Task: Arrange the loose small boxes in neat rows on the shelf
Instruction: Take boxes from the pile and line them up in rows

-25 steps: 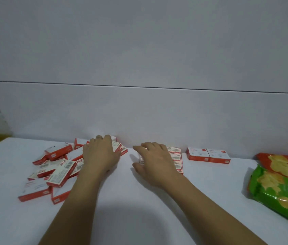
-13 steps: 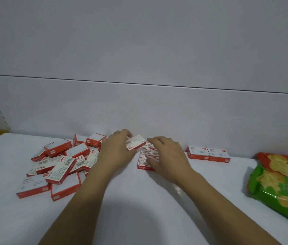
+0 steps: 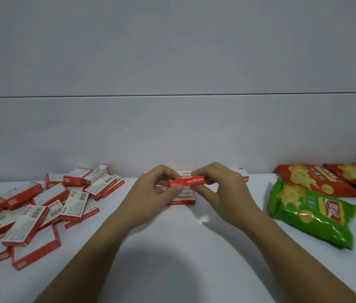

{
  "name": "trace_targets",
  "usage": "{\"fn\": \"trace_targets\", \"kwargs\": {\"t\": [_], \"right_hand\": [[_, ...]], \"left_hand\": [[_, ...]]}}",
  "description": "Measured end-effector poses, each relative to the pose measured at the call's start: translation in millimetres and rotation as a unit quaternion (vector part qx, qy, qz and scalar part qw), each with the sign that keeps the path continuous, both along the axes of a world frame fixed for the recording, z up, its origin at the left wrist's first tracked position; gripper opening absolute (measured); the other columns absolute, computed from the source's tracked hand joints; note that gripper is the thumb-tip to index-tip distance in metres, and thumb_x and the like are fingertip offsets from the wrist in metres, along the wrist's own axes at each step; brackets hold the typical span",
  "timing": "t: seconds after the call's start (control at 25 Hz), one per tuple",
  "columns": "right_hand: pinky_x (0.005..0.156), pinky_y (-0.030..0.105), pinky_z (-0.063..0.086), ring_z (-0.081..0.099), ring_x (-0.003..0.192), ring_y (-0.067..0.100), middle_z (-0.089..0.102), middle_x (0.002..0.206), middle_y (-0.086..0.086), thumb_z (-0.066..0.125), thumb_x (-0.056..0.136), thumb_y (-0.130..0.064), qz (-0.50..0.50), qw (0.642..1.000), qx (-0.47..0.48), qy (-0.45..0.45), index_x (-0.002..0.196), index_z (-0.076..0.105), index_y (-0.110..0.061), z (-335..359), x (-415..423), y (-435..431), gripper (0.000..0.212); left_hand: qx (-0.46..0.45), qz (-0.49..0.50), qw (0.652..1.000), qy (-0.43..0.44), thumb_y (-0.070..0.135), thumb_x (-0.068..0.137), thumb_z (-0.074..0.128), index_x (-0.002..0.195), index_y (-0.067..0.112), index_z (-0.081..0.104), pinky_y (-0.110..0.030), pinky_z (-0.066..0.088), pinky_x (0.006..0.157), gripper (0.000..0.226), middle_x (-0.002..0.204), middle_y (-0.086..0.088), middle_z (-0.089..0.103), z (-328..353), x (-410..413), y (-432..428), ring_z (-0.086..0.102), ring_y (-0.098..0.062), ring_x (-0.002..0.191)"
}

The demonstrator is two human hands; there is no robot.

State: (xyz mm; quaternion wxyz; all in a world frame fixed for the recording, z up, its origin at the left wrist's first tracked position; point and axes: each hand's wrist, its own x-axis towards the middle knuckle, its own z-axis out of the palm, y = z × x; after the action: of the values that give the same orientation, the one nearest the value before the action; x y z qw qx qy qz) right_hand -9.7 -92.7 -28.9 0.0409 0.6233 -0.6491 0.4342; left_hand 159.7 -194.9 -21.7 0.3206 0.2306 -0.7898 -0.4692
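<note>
Held box: a small red box (image 3: 189, 181), long side with white lettering turned to the camera, is lifted clear of the white shelf (image 3: 183, 248) at mid-frame.
Left hand: the left hand (image 3: 150, 191) pinches the small red box at its left end, thumb below and fingers curled above.
Right hand: the right hand (image 3: 225, 189) grips the box's right end, fingers curled over the top.
Laid boxes: just below and behind the small red box, the laid boxes (image 3: 182, 196) lie flat and edge to edge on the shelf, partly hidden by both hands.
Loose pile: well to the left of the small red box, a loose pile (image 3: 41, 206) of red-and-white boxes sprawls, some flat, some tilted across their neighbours.
Green bag: well to the right of the small red box, a green crisp bag (image 3: 310, 213) lies flat.
Red bags: farther right of the small red box, beyond the green bag, two red crisp bags (image 3: 317, 182) lie by the back panel (image 3: 172, 132).
</note>
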Motion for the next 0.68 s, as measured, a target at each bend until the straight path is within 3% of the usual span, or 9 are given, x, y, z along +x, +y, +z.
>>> {"fn": "trace_targets", "kwargs": {"t": [0.08, 0.16, 0.24, 0.52, 0.68], "right_hand": [[0.068, 0.026, 0.055, 0.067, 0.073, 0.014, 0.070, 0.086, 0.001, 0.073, 0.082, -0.022, 0.014, 0.977, 0.034, -0.209, 0.094, 0.066, -0.022, 3.3, 4.6, -1.9, 0.014], [0.060, 0.031, 0.057, 0.070, 0.068, 0.025, 0.068, 0.085, 0.019, 0.071, 0.084, -0.014, 0.054, 0.924, 0.045, -0.376, 0.097, 0.066, -0.016, 5.3, 11.0, -2.1, 0.014], [0.056, 0.031, 0.056, 0.069, 0.064, 0.029, 0.067, 0.087, 0.025, 0.066, 0.088, -0.011, 0.075, 0.898, 0.052, -0.431, 0.100, 0.068, -0.013, 6.6, 14.8, -0.7, 0.012], [0.064, 0.028, 0.056, 0.069, 0.068, 0.022, 0.074, 0.087, 0.012, 0.056, 0.094, -0.012, 0.077, 0.867, 0.057, -0.489, 0.103, 0.067, -0.008, 11.8, 15.6, -2.1, 0.015], [0.076, 0.036, 0.059, 0.070, 0.082, 0.029, 0.072, 0.097, 0.020, 0.056, 0.092, -0.006, 0.130, 0.752, 0.040, -0.645, 0.102, 0.056, 0.000, 9.8, 22.7, -4.3, 0.012]], "left_hand": [[0.062, -0.021, 0.997, 0.032, 0.019, 0.085, 0.066, 0.099, 0.020, 0.062, -0.026, 0.056, 0.068, 0.015, 0.094, 0.000, 0.071, 2.6, -0.2, -0.6, 0.069, -0.016, 0.083], [0.091, -0.011, 0.994, 0.054, 0.015, 0.086, 0.064, 0.104, 0.016, 0.062, -0.025, 0.055, 0.066, 0.018, 0.094, -0.004, 0.072, 4.3, 0.7, -0.9, 0.069, -0.020, 0.081], [0.106, 0.002, 0.992, 0.068, 0.015, 0.086, 0.064, 0.107, 0.016, 0.061, -0.025, 0.055, 0.066, 0.021, 0.092, -0.004, 0.073, 5.3, 1.3, -0.1, 0.070, -0.022, 0.081], [0.124, 0.021, 0.988, 0.093, 0.022, 0.086, 0.062, 0.110, 0.022, 0.053, -0.025, 0.056, 0.069, 0.026, 0.090, -0.001, 0.074, 7.8, -0.4, 2.3, 0.070, -0.018, 0.080], [0.157, 0.022, 0.982, 0.098, 0.014, 0.079, 0.072, 0.099, 0.009, 0.061, -0.026, 0.055, 0.067, 0.024, 0.088, -0.006, 0.074, 4.3, -5.9, 7.0, 0.070, -0.023, 0.081]]}}
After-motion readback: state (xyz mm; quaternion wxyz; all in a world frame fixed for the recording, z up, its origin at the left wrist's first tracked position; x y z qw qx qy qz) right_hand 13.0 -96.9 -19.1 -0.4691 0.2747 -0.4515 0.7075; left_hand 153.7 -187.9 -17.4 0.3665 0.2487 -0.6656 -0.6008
